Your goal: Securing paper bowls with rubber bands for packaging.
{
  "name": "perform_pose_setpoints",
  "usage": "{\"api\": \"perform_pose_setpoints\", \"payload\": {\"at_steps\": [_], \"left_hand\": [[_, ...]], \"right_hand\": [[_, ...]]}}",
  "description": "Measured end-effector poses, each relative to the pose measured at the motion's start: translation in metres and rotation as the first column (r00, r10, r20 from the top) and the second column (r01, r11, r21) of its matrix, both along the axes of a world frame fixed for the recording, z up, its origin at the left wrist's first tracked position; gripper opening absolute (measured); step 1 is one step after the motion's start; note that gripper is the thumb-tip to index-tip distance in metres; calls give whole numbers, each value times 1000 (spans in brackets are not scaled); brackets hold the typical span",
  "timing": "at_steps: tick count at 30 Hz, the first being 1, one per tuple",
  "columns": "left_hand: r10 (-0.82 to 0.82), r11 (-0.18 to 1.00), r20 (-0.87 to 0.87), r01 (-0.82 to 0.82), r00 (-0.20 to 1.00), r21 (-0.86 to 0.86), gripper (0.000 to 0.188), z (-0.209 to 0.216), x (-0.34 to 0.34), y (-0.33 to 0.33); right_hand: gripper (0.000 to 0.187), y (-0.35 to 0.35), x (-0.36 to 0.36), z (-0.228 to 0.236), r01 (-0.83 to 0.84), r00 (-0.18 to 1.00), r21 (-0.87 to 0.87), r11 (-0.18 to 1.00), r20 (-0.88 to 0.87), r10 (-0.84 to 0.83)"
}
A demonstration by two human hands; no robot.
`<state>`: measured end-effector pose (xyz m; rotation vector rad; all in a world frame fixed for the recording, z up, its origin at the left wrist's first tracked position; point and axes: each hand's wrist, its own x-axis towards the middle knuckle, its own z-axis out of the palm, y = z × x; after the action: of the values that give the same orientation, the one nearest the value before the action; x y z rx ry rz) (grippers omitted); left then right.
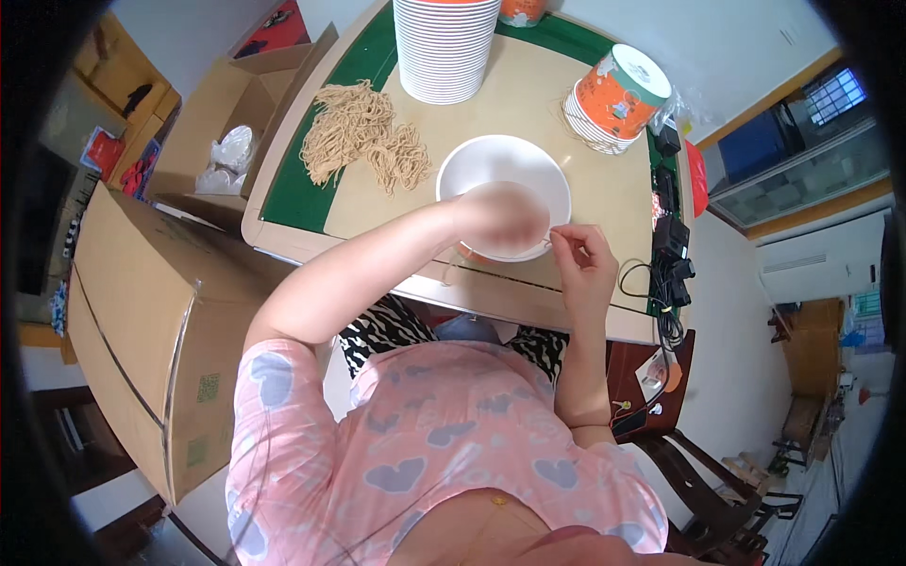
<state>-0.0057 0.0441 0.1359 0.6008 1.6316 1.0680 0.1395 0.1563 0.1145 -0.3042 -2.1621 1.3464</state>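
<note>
In front of me on the table is a white-lined paper bucket (495,160), its round mouth facing up and a sliver of orange wall showing below. My left hand (502,219) reaches over the bucket's mouth and is smeared by motion, so its fingers cannot be read. At the right rim, my right hand (587,266) has thumb and index finger pinched together; what lies between them is too small to make out. A thin tan cord (448,273) hangs by the near left side of the bucket. Tan cords lie in a large pile (344,127) and a smaller pile (398,157) to the left.
A tall stack of white paper buckets (447,52) stands at the back. To the right, orange printed buckets (615,99) are stacked on their side with cords on them. Black cables and adapters (672,264) line the right edge. Cardboard boxes (142,321) crowd the left.
</note>
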Motion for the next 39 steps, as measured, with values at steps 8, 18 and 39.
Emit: {"api": "perform_pose_setpoints", "payload": {"at_steps": [8, 18, 39], "left_hand": [[-115, 986, 45, 120, 992, -116, 30, 11, -1, 5], [-7, 1000, 319, 16, 948, -26, 17, -7, -1, 10], [-89, 986, 369, 135, 925, -102, 24, -6, 3, 17]], "right_hand": [[10, -3, 1, 0, 6, 998, 44, 999, -57, -3], [10, -14, 8, -3, -2, 1000, 183, 983, -30, 8], [10, 1, 9, 8, -174, 970, 56, 983, 185, 161]]}}
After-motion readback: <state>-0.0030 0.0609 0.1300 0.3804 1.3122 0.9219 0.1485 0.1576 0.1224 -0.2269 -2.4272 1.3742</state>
